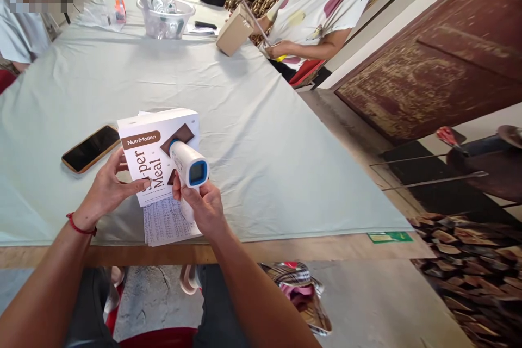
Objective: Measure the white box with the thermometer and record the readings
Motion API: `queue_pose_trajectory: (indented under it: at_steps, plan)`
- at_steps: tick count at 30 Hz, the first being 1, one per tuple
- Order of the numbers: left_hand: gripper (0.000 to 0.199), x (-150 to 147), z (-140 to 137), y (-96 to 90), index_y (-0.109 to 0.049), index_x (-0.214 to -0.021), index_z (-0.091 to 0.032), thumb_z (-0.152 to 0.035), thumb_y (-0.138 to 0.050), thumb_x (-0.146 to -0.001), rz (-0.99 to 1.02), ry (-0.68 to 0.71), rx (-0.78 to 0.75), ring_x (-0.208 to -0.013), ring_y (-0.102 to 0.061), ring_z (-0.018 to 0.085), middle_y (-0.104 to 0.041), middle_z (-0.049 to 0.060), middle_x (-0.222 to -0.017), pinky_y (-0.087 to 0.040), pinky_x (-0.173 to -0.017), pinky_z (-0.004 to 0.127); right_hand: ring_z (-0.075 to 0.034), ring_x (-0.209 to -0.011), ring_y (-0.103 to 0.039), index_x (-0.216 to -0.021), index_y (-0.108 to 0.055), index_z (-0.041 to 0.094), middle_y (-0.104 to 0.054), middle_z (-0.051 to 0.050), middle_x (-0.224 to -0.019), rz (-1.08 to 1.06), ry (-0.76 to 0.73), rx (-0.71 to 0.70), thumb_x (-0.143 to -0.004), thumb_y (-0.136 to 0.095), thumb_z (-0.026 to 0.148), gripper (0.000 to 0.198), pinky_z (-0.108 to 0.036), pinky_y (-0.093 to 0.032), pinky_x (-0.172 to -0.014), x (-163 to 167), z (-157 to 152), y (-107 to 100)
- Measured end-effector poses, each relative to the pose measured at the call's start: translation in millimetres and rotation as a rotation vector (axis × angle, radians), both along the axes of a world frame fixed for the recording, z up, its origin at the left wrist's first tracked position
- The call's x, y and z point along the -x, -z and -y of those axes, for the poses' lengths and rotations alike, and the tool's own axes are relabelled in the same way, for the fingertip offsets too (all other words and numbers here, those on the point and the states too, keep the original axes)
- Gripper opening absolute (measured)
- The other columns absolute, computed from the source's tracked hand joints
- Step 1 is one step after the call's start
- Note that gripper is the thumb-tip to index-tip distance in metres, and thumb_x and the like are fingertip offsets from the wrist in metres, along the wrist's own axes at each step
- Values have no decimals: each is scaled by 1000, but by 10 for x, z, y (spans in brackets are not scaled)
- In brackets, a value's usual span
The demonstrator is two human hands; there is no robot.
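Observation:
In my left hand (109, 184) is a white box (141, 160) printed "NutriMotion" and "Meal" in brown, tilted up with its front toward me. The thumb lies on its front face and the fingers reach behind its left side. My right hand (206, 204) grips a white handheld infrared thermometer (185, 160) by its handle. Its blue-framed screen faces me, and its front end is close to the box's face; I cannot tell whether they touch. Handwritten sheets of paper (165, 223) lie under the box. A phone (90, 148) with a dark screen rests left of it.
Across the cloth-covered table (261, 174), a clear tub (165, 24) holds bottles. A person at the far right holds a cardboard box (235, 30); other people are at the far side and left. A green card (390, 237) lies on the front edge. Chopped wood (473, 266) is stacked at right.

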State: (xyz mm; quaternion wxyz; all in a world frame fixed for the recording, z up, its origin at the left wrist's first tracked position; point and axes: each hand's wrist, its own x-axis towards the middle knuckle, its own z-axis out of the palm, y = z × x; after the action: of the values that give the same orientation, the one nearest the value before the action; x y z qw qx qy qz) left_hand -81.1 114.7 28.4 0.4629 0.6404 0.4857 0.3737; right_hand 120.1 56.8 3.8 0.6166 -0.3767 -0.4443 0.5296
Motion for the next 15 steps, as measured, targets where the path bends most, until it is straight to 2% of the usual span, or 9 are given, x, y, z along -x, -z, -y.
queue_pose_trajectory:
  at_steps: [3, 9, 15]
  plan:
    - [74, 2, -9, 29, -53, -126, -21, -45, -88, -65, 63, 24, -22, -114, -63, 31, -67, 11, -122, -55, -90, 46, -15, -66, -51, -78, -66, 18, -61, -2, -72, -27, 2, -2, -77, -77, 58, 41, -30, -42, -65, 19, 12, 16]
    - [78, -13, 2, 77, -46, -129, -21, -40, -89, -66, 172, 59, 30, -101, -67, 27, -69, 8, -110, -57, -79, 40, -14, -66, -51, -75, -65, 18, -60, -1, -71, -48, -6, 6, -77, -78, 56, 40, -29, -42, -66, 23, 45, 8]
    - [72, -75, 31, 61, -54, -119, -18, -41, -91, -62, 205, -1, 66, -106, -65, 29, -69, 10, -111, -56, -84, 41, -14, -66, -52, -77, -65, 18, -61, -2, -73, -50, -3, 38, -76, -78, 57, 40, -30, -44, -65, 30, 71, -20]
